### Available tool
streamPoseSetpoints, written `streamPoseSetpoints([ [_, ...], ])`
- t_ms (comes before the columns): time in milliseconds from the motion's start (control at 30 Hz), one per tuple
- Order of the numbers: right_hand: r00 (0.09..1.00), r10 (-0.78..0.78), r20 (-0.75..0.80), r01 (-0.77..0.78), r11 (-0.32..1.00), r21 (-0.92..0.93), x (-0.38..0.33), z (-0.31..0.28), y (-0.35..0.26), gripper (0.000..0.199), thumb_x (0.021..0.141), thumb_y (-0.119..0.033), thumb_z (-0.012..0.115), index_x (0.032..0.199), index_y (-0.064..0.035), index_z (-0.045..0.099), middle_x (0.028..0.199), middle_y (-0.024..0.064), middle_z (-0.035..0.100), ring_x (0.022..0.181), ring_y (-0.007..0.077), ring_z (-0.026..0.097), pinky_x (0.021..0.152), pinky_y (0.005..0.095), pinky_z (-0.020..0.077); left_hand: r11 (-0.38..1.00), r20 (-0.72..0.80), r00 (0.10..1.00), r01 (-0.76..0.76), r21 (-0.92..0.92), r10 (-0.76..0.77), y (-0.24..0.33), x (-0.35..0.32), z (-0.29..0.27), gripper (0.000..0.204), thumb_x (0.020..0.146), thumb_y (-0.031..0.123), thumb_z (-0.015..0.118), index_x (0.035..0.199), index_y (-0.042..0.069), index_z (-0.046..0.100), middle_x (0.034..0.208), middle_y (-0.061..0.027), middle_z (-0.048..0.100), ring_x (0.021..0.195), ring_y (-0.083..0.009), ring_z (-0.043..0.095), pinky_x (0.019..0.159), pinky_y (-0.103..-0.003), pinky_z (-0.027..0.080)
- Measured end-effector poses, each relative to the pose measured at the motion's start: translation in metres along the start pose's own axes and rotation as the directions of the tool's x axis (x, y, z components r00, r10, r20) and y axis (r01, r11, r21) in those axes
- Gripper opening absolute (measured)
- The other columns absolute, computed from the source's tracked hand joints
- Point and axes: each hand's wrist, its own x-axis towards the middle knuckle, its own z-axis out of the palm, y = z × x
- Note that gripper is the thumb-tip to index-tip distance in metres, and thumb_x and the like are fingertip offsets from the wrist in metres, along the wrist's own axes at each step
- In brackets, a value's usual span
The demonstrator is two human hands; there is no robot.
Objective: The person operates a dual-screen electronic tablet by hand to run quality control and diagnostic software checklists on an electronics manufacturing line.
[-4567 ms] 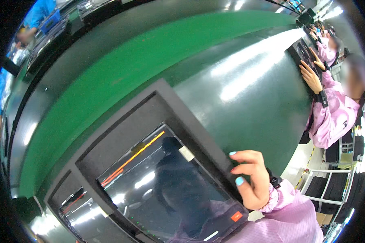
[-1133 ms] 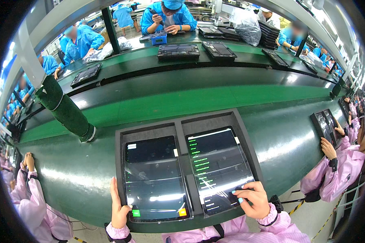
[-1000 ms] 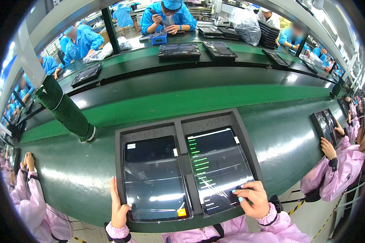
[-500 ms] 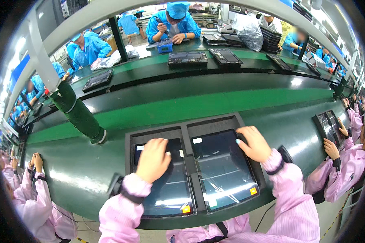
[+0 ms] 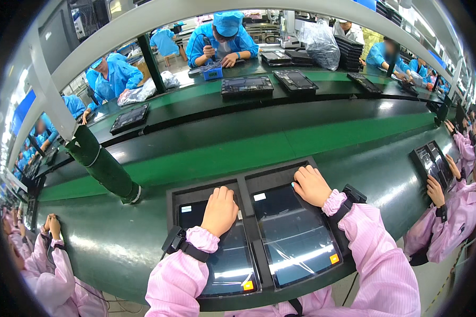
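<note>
A black two-bay tray (image 5: 241, 182) lies on the green bench in front of me. In each bay is a flat dark tablet screen: the left screen (image 5: 230, 253) and the right screen (image 5: 296, 232), both with a small orange label near the lower right corner. My left hand (image 5: 219, 211) is over the upper part of the left screen, its fingers bent and pressed together, the tips and thumb hidden. At the upper right corner of the right screen rests my right hand (image 5: 311, 186), thumb held apart from the bent fingers, nothing visible in it. Loose clear film strips (image 5: 296, 259) show on the right screen.
A green-wrapped post (image 5: 106, 169) stands left of the tray. Beyond the green strip, several device housings (image 5: 247, 87) lie on the raised far bench, where a person in blue (image 5: 225, 39) works. Co-workers in pink sit on both sides; the right one handles another tray (image 5: 432, 165).
My left hand has shifted right, with its thumb drawn in. My right hand has moved left over the right screen's upper corner. The view has tilted slightly; both screens remain in their bays.
</note>
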Motion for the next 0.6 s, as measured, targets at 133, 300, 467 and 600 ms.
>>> streamPoseSetpoints([
  [133, 1.000, -0.006, 0.019, 0.007, 1.000, -0.022, 0.001, -0.002, -0.002, 0.016, 0.077, -0.018, 0.058, 0.083, -0.0053, 0.050, 0.083, 0.0095, 0.048, 0.083, 0.0279, 0.047, 0.072, 0.0387, 0.0387, 0.999, 0.009, 1.000, -0.012, 0.047, 0.012, -0.001, 0.001, 0.001, 0.021, 0.072, 0.008, 0.053, 0.090, -0.003, 0.053, 0.088, -0.0146, 0.047, 0.087, -0.0304, 0.047, 0.075, -0.039, 0.041],
  [300, 1.000, 0.003, 0.006, -0.003, 1.000, 0.001, -0.002, 0.000, 0.002, 0.016, 0.077, -0.018, 0.058, 0.082, -0.0053, 0.051, 0.083, 0.0093, 0.049, 0.084, 0.0278, 0.047, 0.072, 0.0384, 0.0389, 1.000, -0.037, 0.999, -0.012, -0.019, 0.012, 0.001, 0.000, 0.004, 0.023, 0.072, 0.004, 0.052, 0.094, -0.005, 0.053, 0.091, -0.0168, 0.049, 0.088, -0.0334, 0.047, 0.079, -0.040, 0.041],
  [467, 1.000, 0.015, 0.005, -0.015, 0.996, 0.090, 0.003, -0.005, -0.001, 0.015, 0.076, -0.015, 0.058, 0.083, -0.0038, 0.052, 0.084, 0.0102, 0.050, 0.085, 0.0293, 0.048, 0.074, 0.0398, 0.0395, 1.000, -0.006, 1.000, 0.015, -0.022, -0.015, -0.004, 0.000, -0.008, 0.025, 0.074, 0.008, 0.054, 0.097, -0.004, 0.053, 0.094, -0.0167, 0.050, 0.091, -0.0327, 0.048, 0.080, -0.039, 0.041],
  [600, 0.925, 0.207, -0.319, -0.176, 0.977, 0.123, -0.017, -0.022, 0.007, 0.025, 0.077, -0.013, 0.059, 0.097, 0.0005, 0.054, 0.096, 0.0180, 0.053, 0.094, 0.0360, 0.048, 0.082, 0.0421, 0.0396, 0.998, -0.065, 0.996, 0.064, -0.015, -0.065, -0.006, -0.025, -0.036, 0.037, 0.080, 0.013, 0.055, 0.111, -0.006, 0.049, 0.110, -0.0212, 0.051, 0.105, -0.0364, 0.047, 0.090, -0.042, 0.038],
])
